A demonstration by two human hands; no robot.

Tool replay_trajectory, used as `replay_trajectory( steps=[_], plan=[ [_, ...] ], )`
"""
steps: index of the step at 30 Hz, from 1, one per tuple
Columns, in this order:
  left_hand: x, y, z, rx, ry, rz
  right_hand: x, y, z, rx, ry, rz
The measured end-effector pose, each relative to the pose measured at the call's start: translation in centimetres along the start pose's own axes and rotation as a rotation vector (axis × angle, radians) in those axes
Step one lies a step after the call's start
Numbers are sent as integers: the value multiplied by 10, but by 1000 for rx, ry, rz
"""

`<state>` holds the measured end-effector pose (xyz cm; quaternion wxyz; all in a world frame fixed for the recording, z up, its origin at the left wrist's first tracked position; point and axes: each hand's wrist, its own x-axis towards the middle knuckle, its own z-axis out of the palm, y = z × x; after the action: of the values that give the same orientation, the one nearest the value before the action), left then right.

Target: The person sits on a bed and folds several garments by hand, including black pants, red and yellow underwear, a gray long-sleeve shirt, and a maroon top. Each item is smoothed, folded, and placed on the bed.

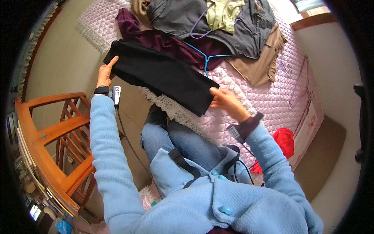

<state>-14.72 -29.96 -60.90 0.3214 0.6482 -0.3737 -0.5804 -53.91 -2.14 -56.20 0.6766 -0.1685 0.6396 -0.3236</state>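
Observation:
A folded black garment (pixel 163 78) is stretched out lengthwise between my hands, over the near edge of the bed. It forms a long flat band; whether it is trousers or something else I cannot tell. My left hand (pixel 105 74) grips its left end, thumb on top and fingers underneath. At the lower right corner, my right hand (pixel 228 102) pinches the cloth. Just beyond lie a dark maroon garment (pixel 167 46) and a blue clothes hanger (pixel 206 58), partly covered by the black cloth.
A pink quilted bedspread (pixel 261 97) with lace trim carries a grey garment (pixel 175 17), a yellow-green garment (pixel 225 15), a brown garment (pixel 255 70) and purple hangers. Red cloth (pixel 283 142) lies at the right. A wooden chair (pixel 54 136) stands to my left.

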Motion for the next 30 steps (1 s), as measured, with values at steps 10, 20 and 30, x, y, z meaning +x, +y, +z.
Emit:
replay_trajectory(
  steps=[10,20,30],
  plan=[
    [-58,20,-13,477,-132,247,-56,28,4,307,-87,-389],
    [-206,-60,105,550,-642,210,-153,151,-140,375,258,-271],
    [-200,-49,146,533,-501,110,-109,174,-144,209,735,-190]
  ],
)
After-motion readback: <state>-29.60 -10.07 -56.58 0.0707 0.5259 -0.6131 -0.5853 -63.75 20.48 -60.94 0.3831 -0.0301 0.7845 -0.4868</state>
